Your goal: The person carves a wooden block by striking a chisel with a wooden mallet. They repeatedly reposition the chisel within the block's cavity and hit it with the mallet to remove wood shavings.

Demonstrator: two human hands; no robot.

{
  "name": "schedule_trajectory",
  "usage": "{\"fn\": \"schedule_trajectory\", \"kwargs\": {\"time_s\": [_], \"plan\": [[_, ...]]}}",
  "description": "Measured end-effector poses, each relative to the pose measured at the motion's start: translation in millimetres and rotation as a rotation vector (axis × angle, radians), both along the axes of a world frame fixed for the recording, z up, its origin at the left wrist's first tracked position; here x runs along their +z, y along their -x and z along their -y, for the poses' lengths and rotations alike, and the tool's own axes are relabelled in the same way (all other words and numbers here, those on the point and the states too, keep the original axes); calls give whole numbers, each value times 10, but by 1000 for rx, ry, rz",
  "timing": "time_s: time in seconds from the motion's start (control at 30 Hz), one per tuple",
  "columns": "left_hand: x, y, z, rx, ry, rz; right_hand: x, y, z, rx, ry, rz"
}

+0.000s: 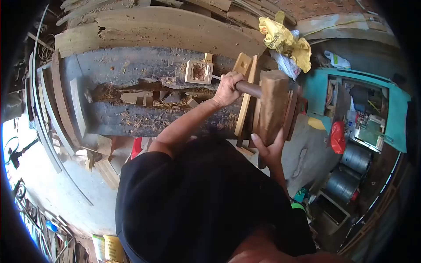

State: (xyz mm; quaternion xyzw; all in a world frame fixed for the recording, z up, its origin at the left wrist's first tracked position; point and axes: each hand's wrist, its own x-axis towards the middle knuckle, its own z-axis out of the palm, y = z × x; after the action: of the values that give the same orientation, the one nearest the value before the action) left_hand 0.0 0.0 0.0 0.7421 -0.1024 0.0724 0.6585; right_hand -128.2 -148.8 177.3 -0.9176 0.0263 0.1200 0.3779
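Table (103, 115): dark, split lengthwise by a ragged gap, shavings along its edges
Hollowed wooden block (190, 72): towards the table's far edge, bare surface to its left
Left hand (230, 89): closed around the chisel (251, 89), blade reaching the block's right side
Mallet (272, 98): upright across the chisel's handle end, contact unclear; planks (244, 115) crowd close
Right hand (269, 151): gripping the mallet low, fingers partly hidden

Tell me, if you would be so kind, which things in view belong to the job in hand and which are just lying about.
Apparently in use:
- chisel, in the left hand
- wooden mallet, at the right hand
- hollowed block
- dark slab underneath

Probably just lying about:
- yellow bag
- red bag
- long board
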Motion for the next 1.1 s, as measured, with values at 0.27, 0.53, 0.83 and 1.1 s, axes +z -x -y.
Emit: {"fn": "schedule_trajectory", "kwargs": {"time_s": [0.27, 0.53, 0.83, 1.1], "plan": [[50, -158, 110, -97, 204, 2, -43, 116, 80, -244, -348, 20], [358, 92, -298, -53, 242, -237, -157, 187, 210, -288, -332, -9], [-455, 255, -1364, 369, -322, -509, -493, 327, 287, -326, -188, -184], [-702, 190, -1099, 334, -409, -486, -641, 353, 312, -310, -228, -288]]}}
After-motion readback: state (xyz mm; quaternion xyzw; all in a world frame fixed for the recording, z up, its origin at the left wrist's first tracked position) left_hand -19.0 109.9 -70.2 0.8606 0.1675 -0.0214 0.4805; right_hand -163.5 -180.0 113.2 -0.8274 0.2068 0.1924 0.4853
